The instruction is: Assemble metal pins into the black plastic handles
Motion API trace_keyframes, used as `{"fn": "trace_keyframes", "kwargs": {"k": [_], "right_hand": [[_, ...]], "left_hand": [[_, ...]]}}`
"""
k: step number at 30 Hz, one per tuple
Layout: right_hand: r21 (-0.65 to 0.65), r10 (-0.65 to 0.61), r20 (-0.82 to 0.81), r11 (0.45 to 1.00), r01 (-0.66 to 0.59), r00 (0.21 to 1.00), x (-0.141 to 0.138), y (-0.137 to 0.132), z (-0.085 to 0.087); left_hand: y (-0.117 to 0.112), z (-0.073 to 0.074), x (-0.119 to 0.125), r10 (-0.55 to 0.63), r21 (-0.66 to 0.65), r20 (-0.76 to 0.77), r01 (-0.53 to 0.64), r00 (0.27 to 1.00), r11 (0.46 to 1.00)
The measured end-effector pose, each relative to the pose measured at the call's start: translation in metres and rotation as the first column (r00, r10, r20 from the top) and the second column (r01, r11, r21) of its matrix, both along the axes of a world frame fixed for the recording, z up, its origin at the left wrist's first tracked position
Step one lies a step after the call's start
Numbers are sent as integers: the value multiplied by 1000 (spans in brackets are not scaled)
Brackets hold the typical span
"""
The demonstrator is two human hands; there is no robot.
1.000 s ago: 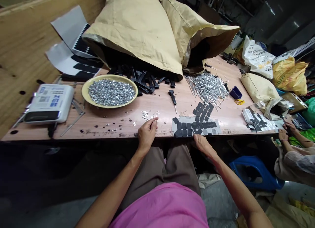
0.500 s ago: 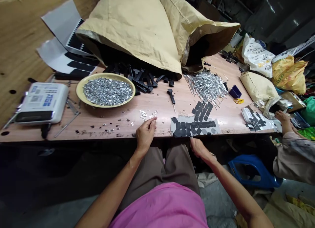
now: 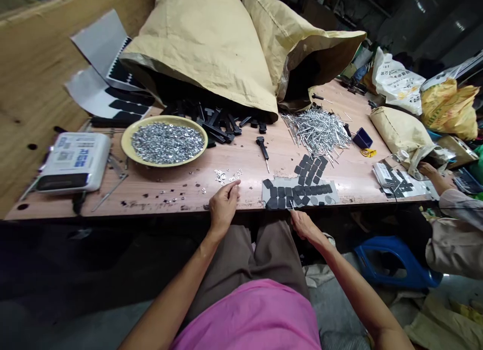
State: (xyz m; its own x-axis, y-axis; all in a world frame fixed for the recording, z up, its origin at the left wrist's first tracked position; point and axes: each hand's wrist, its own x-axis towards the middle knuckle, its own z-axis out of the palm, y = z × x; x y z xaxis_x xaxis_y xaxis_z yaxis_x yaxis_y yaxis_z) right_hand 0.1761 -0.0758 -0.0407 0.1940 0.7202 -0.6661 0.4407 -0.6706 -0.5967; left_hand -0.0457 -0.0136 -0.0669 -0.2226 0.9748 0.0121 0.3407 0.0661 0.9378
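At the bench edge, my left hand [image 3: 224,205] is closed, index finger and thumb brought together near a few loose metal washers [image 3: 222,175]. Whatever it may pinch is too small to make out. My right hand [image 3: 304,226] is closed around a thin, pale metal tool [image 3: 291,204], whose tip rests at the lower row of black pads. Those rounded black pads [image 3: 287,192] lie on a grey backing sheet [image 3: 329,188], with more pads [image 3: 311,169] just behind. Beyond lies a black-handled piece with a metal shaft [image 3: 261,147].
A yellow bowl of washers [image 3: 126,151] and a white box-shaped device [image 3: 75,158] stand at left. Behind are large paper sacks [image 3: 204,43], black plastic parts [image 3: 219,123] and a heap of metal rods [image 3: 319,131]. Another person's arm [image 3: 433,179] reaches in at right, near a blue stool [image 3: 396,259].
The view has turned slightly left. My right hand and the tool tip have shifted a little left over the pads. My left hand has hardly moved.
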Motion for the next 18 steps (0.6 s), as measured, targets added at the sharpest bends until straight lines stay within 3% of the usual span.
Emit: {"fn": "trace_keyframes", "kwargs": {"k": [8, 12, 15, 18], "right_hand": [[-38, -115, -172, 993, 110, 978, -1, -8, 22], [-43, -126, -217, 992, 120, 968, 2, -20, 23], [98, -47, -80, 994, 55, 996, 9, -30, 19], [293, -69, 299, 956, -23, 952, 28, -37, 20]], "left_hand": [[2, 2, 0, -1, -19, -4, 1, 1000, 1000], [1, 2, 0, 3, -20, -21, -3, 1000, 1000], [0, 3, 0, 4, -31, -17, -5, 1000, 999], [-1, 4, -1, 5, -35, -9, -5, 1000, 999]]}}
